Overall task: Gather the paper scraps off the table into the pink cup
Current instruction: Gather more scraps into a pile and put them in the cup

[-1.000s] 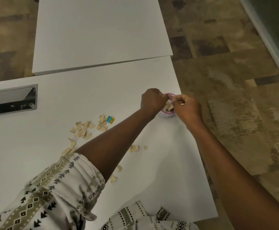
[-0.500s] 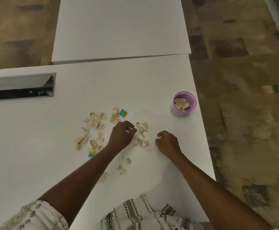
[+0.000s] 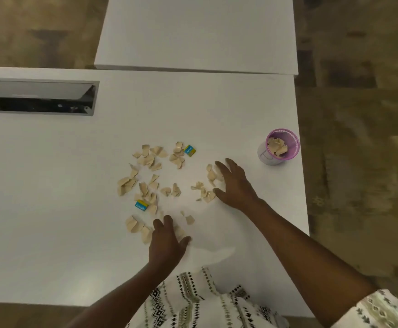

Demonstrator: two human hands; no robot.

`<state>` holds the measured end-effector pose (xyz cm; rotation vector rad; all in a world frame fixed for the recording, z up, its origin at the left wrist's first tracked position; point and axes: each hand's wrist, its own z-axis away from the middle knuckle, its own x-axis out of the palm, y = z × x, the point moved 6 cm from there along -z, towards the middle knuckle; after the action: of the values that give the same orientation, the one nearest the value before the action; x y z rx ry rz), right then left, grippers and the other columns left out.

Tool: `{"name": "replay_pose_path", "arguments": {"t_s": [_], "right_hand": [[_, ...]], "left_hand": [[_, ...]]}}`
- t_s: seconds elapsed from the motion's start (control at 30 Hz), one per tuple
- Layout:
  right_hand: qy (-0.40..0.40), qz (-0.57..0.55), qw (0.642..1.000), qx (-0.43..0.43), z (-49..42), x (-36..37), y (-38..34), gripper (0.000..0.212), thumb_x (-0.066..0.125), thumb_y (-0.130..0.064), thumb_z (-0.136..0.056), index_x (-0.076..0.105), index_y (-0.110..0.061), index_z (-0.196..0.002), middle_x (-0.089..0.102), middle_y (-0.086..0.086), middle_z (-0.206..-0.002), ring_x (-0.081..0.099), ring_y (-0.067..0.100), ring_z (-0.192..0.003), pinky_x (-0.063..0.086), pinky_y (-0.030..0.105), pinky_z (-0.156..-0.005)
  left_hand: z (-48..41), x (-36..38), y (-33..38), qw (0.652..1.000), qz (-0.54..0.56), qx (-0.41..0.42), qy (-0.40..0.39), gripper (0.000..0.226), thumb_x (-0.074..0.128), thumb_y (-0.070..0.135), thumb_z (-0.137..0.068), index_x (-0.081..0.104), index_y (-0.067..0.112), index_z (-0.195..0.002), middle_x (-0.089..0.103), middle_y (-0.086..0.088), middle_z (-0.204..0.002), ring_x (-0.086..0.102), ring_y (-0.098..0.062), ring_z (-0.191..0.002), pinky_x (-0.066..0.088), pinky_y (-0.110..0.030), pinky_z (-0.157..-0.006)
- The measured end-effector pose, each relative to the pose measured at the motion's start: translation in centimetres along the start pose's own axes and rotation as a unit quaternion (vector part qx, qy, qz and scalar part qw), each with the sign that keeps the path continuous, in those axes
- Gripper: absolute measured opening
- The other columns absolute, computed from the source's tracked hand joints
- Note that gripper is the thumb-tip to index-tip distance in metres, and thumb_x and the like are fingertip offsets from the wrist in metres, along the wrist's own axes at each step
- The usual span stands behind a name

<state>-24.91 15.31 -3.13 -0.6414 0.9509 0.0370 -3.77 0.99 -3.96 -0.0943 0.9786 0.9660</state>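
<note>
The pink cup (image 3: 279,147) stands upright near the table's right edge with several beige scraps inside. Several beige paper scraps (image 3: 150,176) lie scattered mid-table, with two blue-and-yellow pieces (image 3: 190,150) among them. My right hand (image 3: 234,183) rests flat with fingers spread, touching a small cluster of scraps (image 3: 205,190) to its left. My left hand (image 3: 167,242) lies palm down with fingers apart over the nearest scraps (image 3: 136,227). Neither hand grips anything that I can see.
The white table (image 3: 51,209) has an open cable hatch (image 3: 39,95) at the far left. A second white tabletop (image 3: 198,31) adjoins at the back. The table's right edge runs just past the cup, with patterned floor (image 3: 359,138) beyond.
Both hands left the cup and came back to the scraps. Since half a second ago the left hand slid nearer to me and both hands opened flat; the right hand reached forward.
</note>
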Motion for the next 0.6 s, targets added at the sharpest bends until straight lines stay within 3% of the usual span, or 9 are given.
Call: {"name": "replay_pose_path", "arguments": {"t_s": [0.13, 0.3, 0.37, 0.5, 0.6], "right_hand": [[-0.099, 0.125, 0.984, -0.077, -0.8, 2.3, -1.3, 0.099, 0.071, -0.041, -0.083, 0.006, -0.025, -0.156, -0.004, 0.012, -0.164, -0.003, 0.037, -0.15, 0.015, 0.048, -0.122], [-0.097, 0.158, 0.974, -0.128, -0.1, 3.8, -3.5, 0.084, 0.067, -0.021, -0.088, 0.016, -0.025, -0.155, 0.007, 0.006, -0.164, 0.007, 0.032, -0.15, 0.043, 0.048, -0.107], [-0.092, 0.158, 0.973, -0.141, 0.4, 4.1, -4.0, 0.076, 0.06, -0.012, -0.09, 0.02, -0.023, -0.154, 0.01, 0.006, -0.163, 0.01, 0.031, -0.149, 0.048, 0.048, -0.1], [-0.085, 0.164, 0.971, -0.148, 1.1, 4.2, -4.1, 0.077, 0.057, -0.012, -0.09, 0.017, -0.026, -0.154, 0.006, 0.003, -0.164, 0.011, 0.031, -0.149, 0.051, 0.042, -0.094], [-0.091, 0.175, 0.969, -0.15, 1.3, 4.5, -4.2, 0.081, 0.059, -0.017, -0.09, 0.013, -0.028, -0.155, 0.001, 0.002, -0.165, 0.005, 0.034, -0.15, 0.051, 0.041, -0.091]], "left_hand": [[-0.8, 0.7, 1.9, 0.999, 0.052, 0.0, 0.01, 0.053, 0.074, 0.026, -0.084, 0.039, 0.016, -0.122, 0.044, -0.012, -0.119, 0.063, -0.033, -0.093, 0.056, -0.04, -0.073], [-3.7, -0.1, 4.9, 0.994, 0.098, 0.035, 0.037, 0.026, 0.056, 0.01, -0.094, 0.044, 0.018, -0.116, 0.051, -0.01, -0.112, 0.057, -0.023, -0.08, 0.056, -0.042, -0.072], [-4.9, -0.7, 5.8, 0.991, 0.113, 0.048, 0.048, 0.025, 0.052, 0.008, -0.094, 0.045, 0.019, -0.115, 0.051, -0.01, -0.114, 0.055, -0.023, -0.08, 0.052, -0.038, -0.069], [-6.5, -2.4, 6.7, 0.989, 0.07, 0.095, 0.085, 0.034, 0.06, 0.018, -0.092, 0.047, 0.02, -0.123, 0.05, -0.007, -0.122, 0.056, -0.026, -0.099, 0.054, -0.038, -0.077], [-6.5, -3.3, 6.2, 0.984, -0.033, 0.122, 0.127, 0.059, 0.068, 0.039, -0.085, 0.043, 0.02, -0.136, 0.044, -0.01, -0.137, 0.048, -0.03, -0.12, 0.053, -0.04, -0.089]]}}
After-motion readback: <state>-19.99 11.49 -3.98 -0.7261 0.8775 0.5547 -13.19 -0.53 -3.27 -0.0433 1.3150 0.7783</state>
